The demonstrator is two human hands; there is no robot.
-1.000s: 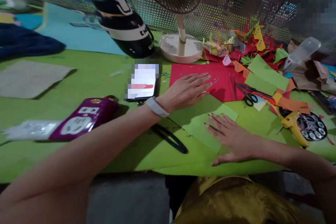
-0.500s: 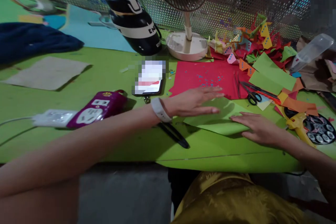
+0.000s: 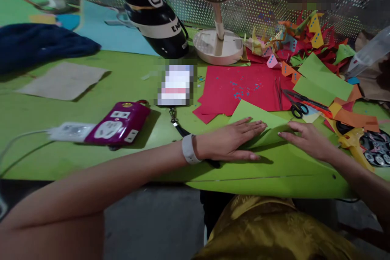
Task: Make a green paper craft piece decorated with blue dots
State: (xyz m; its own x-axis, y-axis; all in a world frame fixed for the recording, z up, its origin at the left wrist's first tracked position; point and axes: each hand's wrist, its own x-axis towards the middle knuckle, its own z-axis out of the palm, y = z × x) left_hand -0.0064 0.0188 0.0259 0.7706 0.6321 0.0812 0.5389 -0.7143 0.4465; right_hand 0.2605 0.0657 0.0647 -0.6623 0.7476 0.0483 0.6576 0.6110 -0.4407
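Note:
A light green sheet of paper [image 3: 252,113] lies on the green table in front of me. My left hand [image 3: 233,140], with a pale band on the wrist, rests flat over its lower left part, fingers stretched out. At the sheet's right corner, my right hand [image 3: 304,136] has its thumb and forefinger around the paper's edge. Behind the sheet is red paper [image 3: 219,85] sprinkled with small blue bits. Tweezers [image 3: 278,93] and black-handled scissors [image 3: 300,109] lie at its right side.
A phone [image 3: 176,85], a purple power strip [image 3: 118,124] and a dark bottle [image 3: 158,20] stand left of centre. The fan base [image 3: 217,46] is behind. Cut colourful scraps [image 3: 323,85] pile up at right, near a yellow glue gun [image 3: 355,144]. The table's front edge runs below my hands.
My left hand has moved down onto the green sheet's near part. The sheet has turned, its far corner now pointing up over the red paper. My right hand has closed at its edge.

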